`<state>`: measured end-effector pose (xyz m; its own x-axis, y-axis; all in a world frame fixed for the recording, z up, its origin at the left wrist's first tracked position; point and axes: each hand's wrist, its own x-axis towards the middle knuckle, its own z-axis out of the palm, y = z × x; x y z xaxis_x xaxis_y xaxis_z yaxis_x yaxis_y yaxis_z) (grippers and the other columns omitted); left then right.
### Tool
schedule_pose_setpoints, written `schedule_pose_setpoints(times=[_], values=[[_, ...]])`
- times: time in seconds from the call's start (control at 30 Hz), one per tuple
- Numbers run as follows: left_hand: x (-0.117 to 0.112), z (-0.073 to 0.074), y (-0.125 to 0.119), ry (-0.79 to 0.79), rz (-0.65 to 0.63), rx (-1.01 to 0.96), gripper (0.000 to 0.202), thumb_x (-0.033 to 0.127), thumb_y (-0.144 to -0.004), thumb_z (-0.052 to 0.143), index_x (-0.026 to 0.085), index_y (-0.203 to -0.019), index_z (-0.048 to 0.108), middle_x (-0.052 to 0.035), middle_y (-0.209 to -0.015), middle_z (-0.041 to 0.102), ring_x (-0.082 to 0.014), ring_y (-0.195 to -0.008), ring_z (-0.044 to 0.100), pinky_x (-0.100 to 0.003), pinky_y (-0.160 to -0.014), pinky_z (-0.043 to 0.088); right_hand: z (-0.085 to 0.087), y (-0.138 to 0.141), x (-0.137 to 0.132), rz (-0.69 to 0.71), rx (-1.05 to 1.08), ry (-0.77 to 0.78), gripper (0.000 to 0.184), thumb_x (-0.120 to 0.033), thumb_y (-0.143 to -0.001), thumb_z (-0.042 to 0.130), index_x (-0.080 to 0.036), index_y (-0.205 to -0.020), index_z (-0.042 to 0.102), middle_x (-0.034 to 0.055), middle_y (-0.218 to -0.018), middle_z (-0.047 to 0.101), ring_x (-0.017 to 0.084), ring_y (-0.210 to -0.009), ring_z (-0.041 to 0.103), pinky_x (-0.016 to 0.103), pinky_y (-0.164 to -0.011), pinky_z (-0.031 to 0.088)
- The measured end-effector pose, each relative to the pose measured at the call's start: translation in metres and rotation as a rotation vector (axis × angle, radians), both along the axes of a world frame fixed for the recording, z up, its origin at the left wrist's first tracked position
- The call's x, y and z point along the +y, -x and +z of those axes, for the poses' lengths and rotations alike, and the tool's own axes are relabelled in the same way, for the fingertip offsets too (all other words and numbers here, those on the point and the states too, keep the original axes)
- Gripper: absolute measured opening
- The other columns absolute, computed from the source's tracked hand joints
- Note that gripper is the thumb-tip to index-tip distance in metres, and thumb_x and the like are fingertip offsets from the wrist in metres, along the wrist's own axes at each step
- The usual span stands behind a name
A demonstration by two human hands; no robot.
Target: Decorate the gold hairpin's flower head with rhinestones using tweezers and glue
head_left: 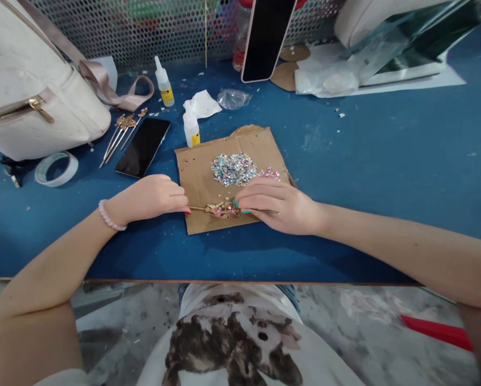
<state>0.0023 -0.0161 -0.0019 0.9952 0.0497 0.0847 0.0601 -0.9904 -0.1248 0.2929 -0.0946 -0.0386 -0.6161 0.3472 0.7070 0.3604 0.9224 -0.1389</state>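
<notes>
My left hand point(154, 198), wearing a pink bead bracelet, is closed around the stick end of a gold hairpin point(196, 207). The hairpin's ornate head, set with pink and clear stones, lies over a piece of cardboard point(200, 225). Against that head, my right hand point(283, 206) is closed in a pinch on a thin metal tool point(270, 212), mostly hidden by the fingers; its exact kind is unclear. Just beyond the fingers is a pile of small glittering rhinestones point(233, 169) on the cardboard. Some pink stones point(269, 172) lie to its right, partly behind my right hand.
Behind the cardboard stand two glue bottles point(191, 131) point(165, 86). Left lie a black phone point(143, 147), several gold hairpins point(120, 134), a tape roll point(56, 169) and a white bag point(43, 80). Another phone point(267, 40) leans upright at the back, beside plastic wrapping point(353, 64).
</notes>
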Motion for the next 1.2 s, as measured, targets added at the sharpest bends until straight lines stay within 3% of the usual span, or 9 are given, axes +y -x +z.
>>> schedule_pose_setpoints(times=[0.13, 0.6, 0.83, 1.0, 1.2], values=[[-0.0002, -0.0005, -0.0001, -0.003, -0.004, 0.001, 0.044, 0.037, -0.105, 0.037, 0.019, -0.073, 0.061, 0.0007, -0.065, 0.06, -0.012, -0.059, 0.051, -0.029, -0.062, 0.034, 0.0012, 0.0003, -0.0003, 0.003, 0.008, 0.053, 0.009, -0.01, -0.096, 0.052, -0.017, -0.101, 0.057, 0.0062, -0.089, 0.072, 0.016, -0.083, 0.067, 0.031, -0.078, 0.061], [0.0007, -0.0008, -0.0006, -0.011, -0.025, -0.014, 0.045, 0.036, -0.105, 0.037, 0.019, -0.072, 0.061, 0.0007, -0.063, 0.06, -0.0123, -0.058, 0.052, -0.029, -0.061, 0.035, 0.0035, -0.0016, -0.0007, -0.021, 0.006, 0.158, 0.012, -0.011, -0.097, 0.051, -0.021, -0.1, 0.057, 0.0038, -0.089, 0.071, 0.015, -0.084, 0.068, 0.032, -0.077, 0.059], [0.0001, 0.0, -0.0013, 0.072, 0.053, 0.097, 0.053, 0.04, -0.107, 0.027, 0.019, -0.073, 0.063, -0.0018, -0.067, 0.062, -0.0139, -0.06, 0.053, -0.031, -0.063, 0.034, 0.0054, -0.0032, -0.0013, -0.018, -0.034, 0.192, 0.016, -0.012, -0.096, 0.048, -0.023, -0.101, 0.059, 0.0026, -0.09, 0.072, 0.017, -0.086, 0.069, 0.034, -0.078, 0.059], [-0.0003, 0.0009, -0.0031, 0.137, 0.036, 0.096, 0.053, 0.04, -0.107, 0.025, 0.018, -0.073, 0.06, -0.0014, -0.068, 0.061, -0.0141, -0.061, 0.053, -0.03, -0.065, 0.034, 0.0049, -0.0031, -0.0009, 0.029, -0.045, 0.136, 0.018, -0.009, -0.095, 0.049, -0.023, -0.103, 0.056, 0.0027, -0.092, 0.072, 0.017, -0.085, 0.068, 0.034, -0.078, 0.059], [-0.0008, 0.0021, -0.0034, 0.17, 0.074, 0.139, 0.055, 0.043, -0.107, 0.024, 0.018, -0.072, 0.06, -0.002, -0.067, 0.06, -0.0143, -0.061, 0.052, -0.031, -0.066, 0.034, 0.0004, -0.0038, -0.0017, -0.007, -0.044, 0.181, 0.019, -0.011, -0.097, 0.046, -0.025, -0.101, 0.059, 0.0019, -0.093, 0.071, 0.017, -0.087, 0.069, 0.036, -0.08, 0.059]])
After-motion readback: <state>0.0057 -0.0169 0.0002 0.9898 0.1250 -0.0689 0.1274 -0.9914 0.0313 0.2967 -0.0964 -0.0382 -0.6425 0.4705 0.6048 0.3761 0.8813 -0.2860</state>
